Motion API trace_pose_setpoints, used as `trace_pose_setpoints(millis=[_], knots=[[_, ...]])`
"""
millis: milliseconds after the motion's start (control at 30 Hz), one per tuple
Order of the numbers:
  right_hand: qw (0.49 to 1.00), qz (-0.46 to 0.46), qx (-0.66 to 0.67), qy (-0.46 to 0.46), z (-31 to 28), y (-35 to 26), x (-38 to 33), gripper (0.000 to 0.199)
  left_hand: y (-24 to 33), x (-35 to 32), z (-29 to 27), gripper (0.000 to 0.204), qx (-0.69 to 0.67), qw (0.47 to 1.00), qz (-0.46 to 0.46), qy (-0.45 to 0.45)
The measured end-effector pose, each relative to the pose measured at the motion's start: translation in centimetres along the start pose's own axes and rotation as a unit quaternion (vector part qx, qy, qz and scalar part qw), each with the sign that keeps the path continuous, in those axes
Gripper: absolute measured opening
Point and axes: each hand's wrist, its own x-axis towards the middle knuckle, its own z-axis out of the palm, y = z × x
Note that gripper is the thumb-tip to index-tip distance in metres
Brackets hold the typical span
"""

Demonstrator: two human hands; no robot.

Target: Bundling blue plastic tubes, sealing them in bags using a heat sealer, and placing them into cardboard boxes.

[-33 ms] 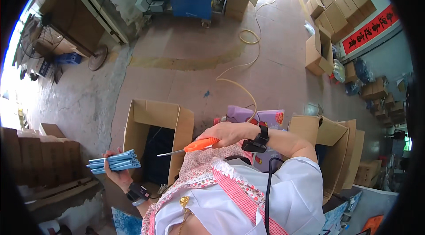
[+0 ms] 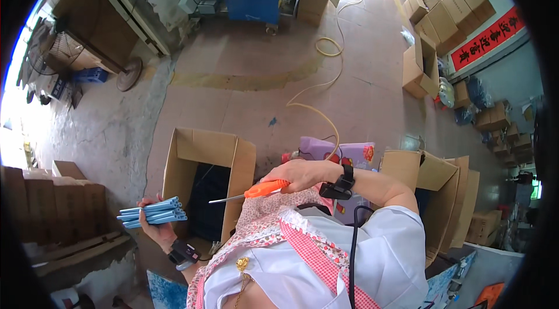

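A bundle of light blue tubes (image 2: 152, 214) lies across my left hand (image 2: 156, 232), whose fingers wrap round it. My right hand (image 2: 301, 175) is closed on an orange air blow gun (image 2: 265, 188). Its thin metal nozzle points left, toward the tubes but apart from them. A yellowish hose (image 2: 322, 116) runs over the floor to behind my right hand; where it joins is hidden. Below and between the hands stands an open cardboard box (image 2: 241, 163) with dark material inside. The nozzle tip is over this box.
A purple patterned stool or package (image 2: 317, 147) sits beyond my right hand. To the right is another open carton (image 2: 439, 176). A blue machine (image 2: 251, 6) stands at the far side, and stacked cartons (image 2: 457, 9) line the far right. Brown boxes (image 2: 61, 204) sit at left.
Both hands keep their hold on the tubes and the blow gun. The view and both hands have shifted only very slightly.
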Motion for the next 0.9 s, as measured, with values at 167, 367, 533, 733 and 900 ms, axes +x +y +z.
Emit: trace_pose_setpoints(millis=[167,367,533,733,900], knots=[[0.999,0.021,0.018,-0.026,1.6,0.8,0.3,0.046,0.2,-2.6,-3.5,0.029,-0.026,0.999,-0.001,0.047],[0.996,0.055,-0.013,-0.073,2.2,1.0,-0.2,0.051,-0.1,-5.4,-5.4,0.030,-0.065,0.992,0.016,0.105],[0.988,0.100,0.038,-0.109,1.7,0.4,-1.5,0.056,-0.8,-5.1,-6.2,0.029,-0.054,0.992,0.020,0.108],[0.985,0.111,0.074,-0.105,0.9,-0.6,-2.5,0.055,-2.3,-4.3,-5.8,0.028,-0.063,0.992,0.005,0.106],[0.986,0.104,0.073,-0.107,0.4,-0.2,-2.8,0.054,-2.9,-4.4,-5.5,0.028,-0.053,0.992,0.006,0.113]])
